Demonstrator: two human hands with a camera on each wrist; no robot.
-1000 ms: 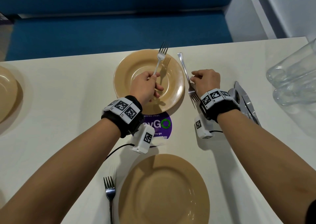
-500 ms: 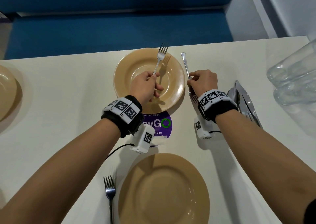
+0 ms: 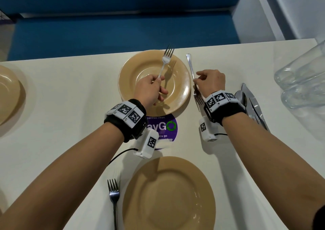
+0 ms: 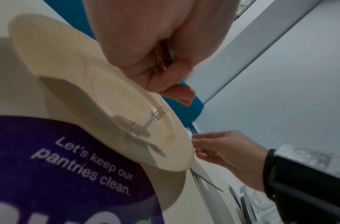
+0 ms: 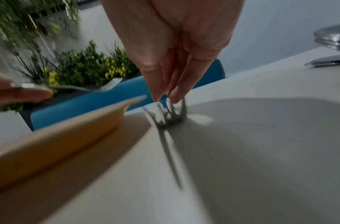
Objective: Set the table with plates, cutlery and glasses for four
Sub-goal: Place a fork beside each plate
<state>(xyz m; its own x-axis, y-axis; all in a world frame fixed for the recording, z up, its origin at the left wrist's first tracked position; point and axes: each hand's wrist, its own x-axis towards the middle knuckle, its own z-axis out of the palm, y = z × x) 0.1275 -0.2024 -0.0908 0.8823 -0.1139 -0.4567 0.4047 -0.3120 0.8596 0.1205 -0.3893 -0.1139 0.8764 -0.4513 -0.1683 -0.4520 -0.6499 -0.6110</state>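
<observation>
Three round tan plates sit on the white counter (image 3: 70, 96): one (image 3: 140, 75) just beyond the purple round sticker (image 3: 165, 127), one (image 3: 168, 194) on the near side of it, and one (image 3: 7, 92) well off to its left (cut by the frame edge). Three metal forks show: one (image 3: 165, 59) above the far plate, one (image 3: 190, 66) just right of that plate, one (image 3: 114, 196) left of the near plate. To the sticker's right lies a pile of steel cutlery (image 3: 253, 103), its pieces too overlapped to count, and clear glasses (image 3: 302, 82), at least two.
</observation>
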